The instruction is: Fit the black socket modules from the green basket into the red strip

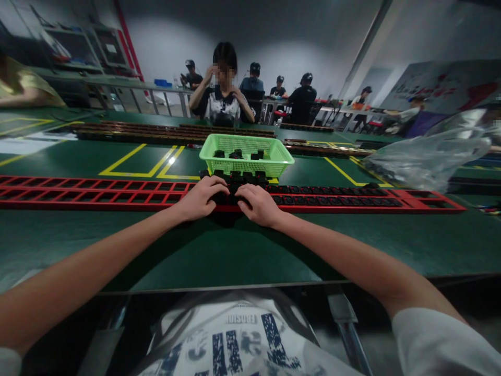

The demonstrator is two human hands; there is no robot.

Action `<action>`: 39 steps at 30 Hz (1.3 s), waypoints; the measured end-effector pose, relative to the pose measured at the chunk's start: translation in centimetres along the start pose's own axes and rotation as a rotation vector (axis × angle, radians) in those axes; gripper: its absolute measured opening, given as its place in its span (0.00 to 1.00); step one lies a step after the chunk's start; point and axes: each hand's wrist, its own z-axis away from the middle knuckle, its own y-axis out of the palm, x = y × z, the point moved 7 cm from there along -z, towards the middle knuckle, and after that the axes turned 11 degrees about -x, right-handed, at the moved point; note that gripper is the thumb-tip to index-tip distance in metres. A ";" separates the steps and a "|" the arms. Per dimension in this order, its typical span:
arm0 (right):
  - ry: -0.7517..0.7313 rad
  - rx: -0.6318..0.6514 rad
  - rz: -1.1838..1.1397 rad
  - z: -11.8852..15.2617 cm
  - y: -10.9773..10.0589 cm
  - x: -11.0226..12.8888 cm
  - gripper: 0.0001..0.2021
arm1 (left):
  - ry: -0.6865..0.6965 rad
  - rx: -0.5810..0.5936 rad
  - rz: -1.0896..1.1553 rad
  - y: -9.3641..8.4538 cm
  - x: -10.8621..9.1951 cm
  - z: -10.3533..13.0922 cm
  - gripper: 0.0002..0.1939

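A long red frame (168, 198) with two rows of slots lies across the green table. Its left slots hold nothing, while black parts (321, 197) fill the slots right of my hands. My left hand (204, 197) bends its fingers over black parts at the frame's middle. Close beside it, my right hand (258, 202) curls its fingers onto the same dark cluster. What exactly the fingertips grip is hidden. Just behind the hands stands a light green basket (246, 164) with several black parts inside, and more black parts sit against its front.
Long dark strips (156, 131) lie behind the basket on the green table (235, 250). A clear plastic bag (426, 154) rests at the right. Across the table sits a person (223, 99) with raised hands; other people work farther back.
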 end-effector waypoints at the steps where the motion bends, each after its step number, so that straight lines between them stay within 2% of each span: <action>1: -0.006 -0.006 -0.006 0.0 0.0 0.0 0.10 | 0.012 0.003 0.009 0.0 -0.1 0.0 0.24; 5: -0.041 -0.034 -0.009 0.0 0.0 0.0 0.10 | 0.013 -0.042 0.048 -0.3 -0.4 -0.1 0.16; 11: -0.033 -0.009 0.009 -0.1 0.2 -0.1 0.10 | -0.018 -0.079 0.053 -0.5 -0.5 -0.2 0.23; 17: -0.059 -0.024 0.013 0.0 0.2 0.2 0.10 | 0.006 -0.047 0.033 -0.2 -0.3 0.0 0.21; 22: -0.068 -0.012 0.001 -0.1 0.2 0.3 0.09 | -0.013 -0.042 -0.042 -0.3 -0.2 0.1 0.22; 30: -0.064 0.015 0.028 -0.1 0.4 0.2 0.09 | -0.085 -0.013 -0.040 0.0 0.3 0.1 0.25; 35: -0.067 0.026 0.034 -0.1 0.4 0.1 0.08 | -0.088 0.019 -0.071 0.2 0.4 0.1 0.23; 39: -0.077 0.022 0.039 0.0 0.4 0.2 0.08 | -0.053 -0.007 -0.069 0.0 0.1 0.0 0.21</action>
